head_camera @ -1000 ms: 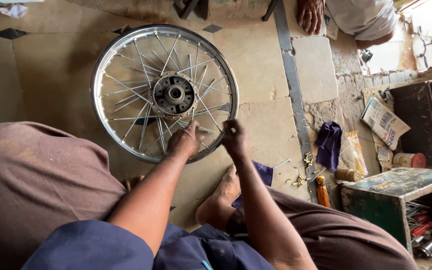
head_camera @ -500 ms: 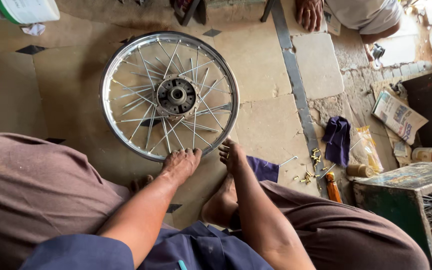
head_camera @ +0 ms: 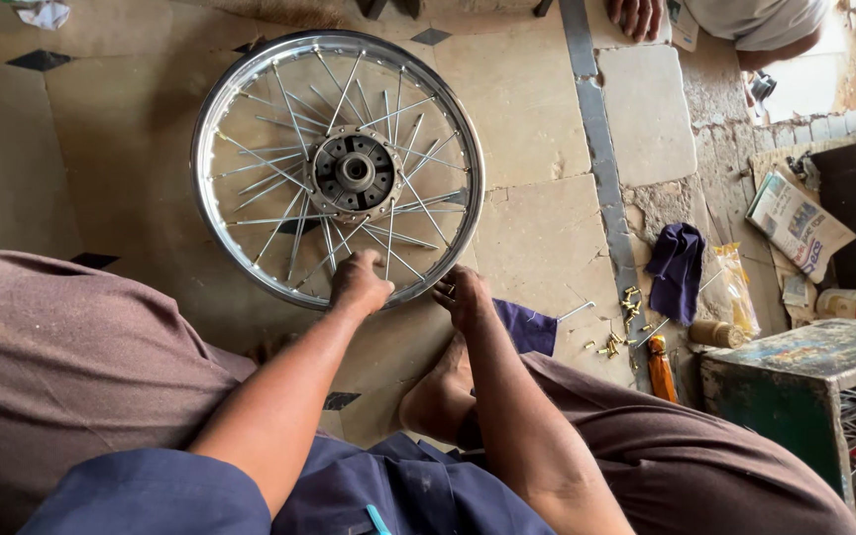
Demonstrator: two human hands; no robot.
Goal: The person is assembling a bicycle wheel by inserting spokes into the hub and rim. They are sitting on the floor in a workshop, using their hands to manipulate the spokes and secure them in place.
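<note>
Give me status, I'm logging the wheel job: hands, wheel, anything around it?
Left hand and right hand both on the near rim. Spoked wheel flat on floor. Blue rag, loose brass nipples to the right, clear of it.

From here I can't see what my right hand (head_camera: 463,294) grips: its fingers curl under at the near rim of the spoked wheel (head_camera: 337,168), and my left hand (head_camera: 359,283) covers the rim beneath it. The small brass bits (head_camera: 618,327) on the floor are too tiny to tell apart. At the far edge another person's hand (head_camera: 634,15) is cut off.
</note>
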